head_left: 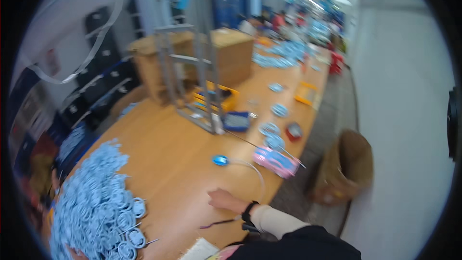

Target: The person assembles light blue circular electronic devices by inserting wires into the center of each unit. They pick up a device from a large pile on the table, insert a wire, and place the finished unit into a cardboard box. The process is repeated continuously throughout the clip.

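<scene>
My right hand (224,200) is over the wooden table, fingers loosely spread and somewhat blurred; nothing shows in it. A dark band circles its wrist. Beyond it lies a shiny blue oval piece (220,160) with a pale cord that curves back toward my wrist. My left hand (74,253) barely shows at the lower left edge, by a big heap of light-blue round plastic pieces (98,207); its fingers are mostly hidden. To the right of the blue oval piece sits a pink and blue object (275,162) with a thin rod; blur hides its kind.
A grey metal frame (192,62) stands on the table (163,163) beside a yellow bin (215,97), a dark blue box (237,121) and cardboard boxes (231,55). A red tape roll (293,131) lies near the right edge. A brown sack (344,168) stands on the floor. People sit far back.
</scene>
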{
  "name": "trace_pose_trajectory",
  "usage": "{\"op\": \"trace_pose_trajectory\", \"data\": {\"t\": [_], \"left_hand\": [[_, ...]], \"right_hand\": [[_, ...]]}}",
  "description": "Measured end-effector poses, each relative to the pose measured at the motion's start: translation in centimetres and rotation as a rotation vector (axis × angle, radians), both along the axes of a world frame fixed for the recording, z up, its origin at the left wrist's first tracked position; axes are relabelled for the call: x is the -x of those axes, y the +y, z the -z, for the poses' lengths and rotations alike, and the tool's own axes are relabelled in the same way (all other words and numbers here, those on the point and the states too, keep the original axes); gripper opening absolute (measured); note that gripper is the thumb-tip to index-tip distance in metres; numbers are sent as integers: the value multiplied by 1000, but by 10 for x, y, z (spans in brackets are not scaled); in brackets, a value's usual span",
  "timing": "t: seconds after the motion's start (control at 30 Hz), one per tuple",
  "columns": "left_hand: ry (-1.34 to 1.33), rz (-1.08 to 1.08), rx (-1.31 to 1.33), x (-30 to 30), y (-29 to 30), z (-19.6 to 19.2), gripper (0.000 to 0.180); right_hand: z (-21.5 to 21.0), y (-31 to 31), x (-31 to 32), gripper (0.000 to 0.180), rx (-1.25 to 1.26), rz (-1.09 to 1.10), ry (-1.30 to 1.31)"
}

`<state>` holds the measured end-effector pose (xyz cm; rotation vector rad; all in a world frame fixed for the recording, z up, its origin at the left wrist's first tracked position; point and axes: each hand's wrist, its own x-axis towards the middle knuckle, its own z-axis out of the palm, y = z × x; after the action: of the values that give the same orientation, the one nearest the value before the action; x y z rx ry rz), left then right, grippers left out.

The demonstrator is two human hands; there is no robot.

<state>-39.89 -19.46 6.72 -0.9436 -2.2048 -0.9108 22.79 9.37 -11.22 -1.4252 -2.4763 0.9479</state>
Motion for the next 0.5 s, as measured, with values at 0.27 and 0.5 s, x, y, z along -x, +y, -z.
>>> {"op": "trace_pose_trajectory", "data": {"t": [0.27,0.5], "left_hand": [[33,845,633,-374,166,122,58],[-132,1016,434,-412,208,215,41]], "right_hand": [[-7,-43,-39,73,-150,103,-184],[27,-37,-62,64,-245,48,-188]]}}
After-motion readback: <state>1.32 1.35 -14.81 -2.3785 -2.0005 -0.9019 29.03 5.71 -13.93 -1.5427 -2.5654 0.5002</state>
